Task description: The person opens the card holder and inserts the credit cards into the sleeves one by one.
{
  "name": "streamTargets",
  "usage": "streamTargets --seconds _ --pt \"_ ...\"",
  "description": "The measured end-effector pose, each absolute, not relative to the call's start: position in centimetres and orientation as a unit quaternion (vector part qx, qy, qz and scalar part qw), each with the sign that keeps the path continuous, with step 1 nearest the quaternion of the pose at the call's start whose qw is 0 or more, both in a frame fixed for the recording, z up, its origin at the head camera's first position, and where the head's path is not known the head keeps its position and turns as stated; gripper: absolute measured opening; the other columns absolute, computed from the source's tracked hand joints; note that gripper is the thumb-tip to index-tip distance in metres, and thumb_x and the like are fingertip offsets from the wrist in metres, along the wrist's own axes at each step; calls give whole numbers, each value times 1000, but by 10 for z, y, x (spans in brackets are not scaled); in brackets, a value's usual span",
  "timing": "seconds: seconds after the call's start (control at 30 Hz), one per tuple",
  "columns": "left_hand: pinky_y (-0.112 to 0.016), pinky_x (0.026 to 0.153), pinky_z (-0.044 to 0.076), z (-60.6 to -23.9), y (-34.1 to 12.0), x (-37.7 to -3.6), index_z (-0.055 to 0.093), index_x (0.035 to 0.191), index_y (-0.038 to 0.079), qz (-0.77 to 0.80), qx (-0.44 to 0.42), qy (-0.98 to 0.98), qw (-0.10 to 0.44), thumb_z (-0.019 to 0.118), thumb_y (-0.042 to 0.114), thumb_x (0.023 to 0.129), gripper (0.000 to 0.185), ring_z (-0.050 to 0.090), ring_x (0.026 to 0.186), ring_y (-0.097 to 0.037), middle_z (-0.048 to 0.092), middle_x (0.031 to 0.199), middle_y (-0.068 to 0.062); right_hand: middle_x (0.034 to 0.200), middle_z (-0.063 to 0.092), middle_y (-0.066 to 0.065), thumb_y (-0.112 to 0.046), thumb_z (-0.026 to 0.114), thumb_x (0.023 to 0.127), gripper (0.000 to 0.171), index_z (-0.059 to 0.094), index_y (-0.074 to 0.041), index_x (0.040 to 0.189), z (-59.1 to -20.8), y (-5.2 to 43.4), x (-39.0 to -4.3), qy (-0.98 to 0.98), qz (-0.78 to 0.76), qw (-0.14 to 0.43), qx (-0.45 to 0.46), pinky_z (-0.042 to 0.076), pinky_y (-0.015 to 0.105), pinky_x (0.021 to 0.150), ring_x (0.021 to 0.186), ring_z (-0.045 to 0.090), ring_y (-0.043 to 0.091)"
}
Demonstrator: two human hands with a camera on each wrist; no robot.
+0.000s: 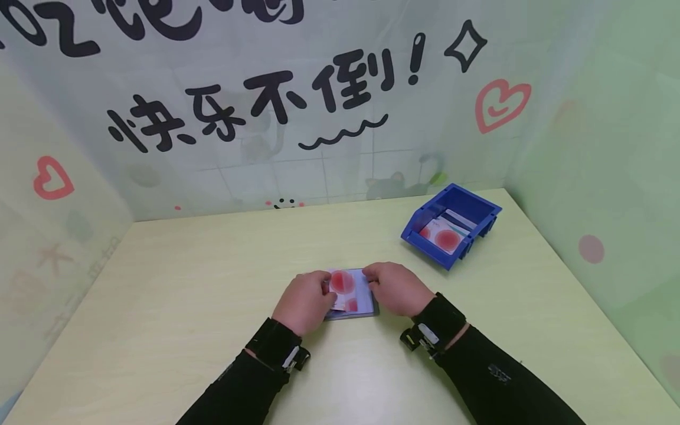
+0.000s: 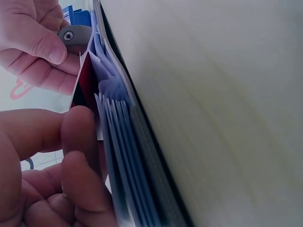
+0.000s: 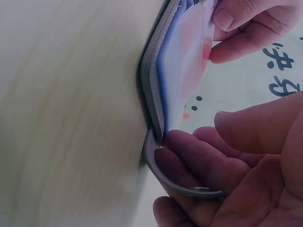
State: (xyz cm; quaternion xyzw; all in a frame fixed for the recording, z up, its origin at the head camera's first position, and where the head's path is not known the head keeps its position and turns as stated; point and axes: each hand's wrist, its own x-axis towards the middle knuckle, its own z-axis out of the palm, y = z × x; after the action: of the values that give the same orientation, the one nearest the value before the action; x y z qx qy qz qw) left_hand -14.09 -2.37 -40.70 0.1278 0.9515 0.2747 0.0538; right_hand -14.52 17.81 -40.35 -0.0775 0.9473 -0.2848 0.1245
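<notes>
While both hands — left hand [image 1: 303, 301], right hand [image 1: 397, 288] — pinch it, the grey card holder [image 1: 353, 298] lies open on the desk [image 1: 175, 295], showing red-spotted cards.

Your left hand [image 2: 42, 165] pinches a red-and-white card [image 2: 86, 90] against the card holder's [image 2: 137, 156] blue sleeves on the table [image 2: 227, 94]; your right hand [image 2: 33, 42] holds its snap tab [image 2: 75, 34].

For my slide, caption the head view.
Both hands, left hand and right hand, hold a card holder on the table; blue bin beyond.
</notes>
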Motion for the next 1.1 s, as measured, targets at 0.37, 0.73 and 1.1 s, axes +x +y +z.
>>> streamTargets --seconds 0.37,0.73,1.1 --pt "-36 78 51 -409 -19 -141 73 123 1 275 140 950 53 72 15 97 29 59 81 -21 66 86 -4 139 69 15 -10 58 106 38 64 1 142 -405 179 -144 951 -275 102 -93 49 48 113 134 64 31" --pt "-41 92 57 -409 -12 -140 72 128 3 264 145 952 59 71 16 98 32 63 90 -21 76 111 -9 139 70 14 -10 58 106 37 65 1 141 -405 177 -143 954 -269 97 -92 49 48 113 133 64 32" --pt "-34 76 52 -405 -7 -137 76 108 5 228 167 957 60 69 27 101 24 60 74 -18 70 82 -4 138 70 15 -11 58 106 37 65 0 141 -406 177 -144 956 -263 92 -93 49 48 113 133 64 32"
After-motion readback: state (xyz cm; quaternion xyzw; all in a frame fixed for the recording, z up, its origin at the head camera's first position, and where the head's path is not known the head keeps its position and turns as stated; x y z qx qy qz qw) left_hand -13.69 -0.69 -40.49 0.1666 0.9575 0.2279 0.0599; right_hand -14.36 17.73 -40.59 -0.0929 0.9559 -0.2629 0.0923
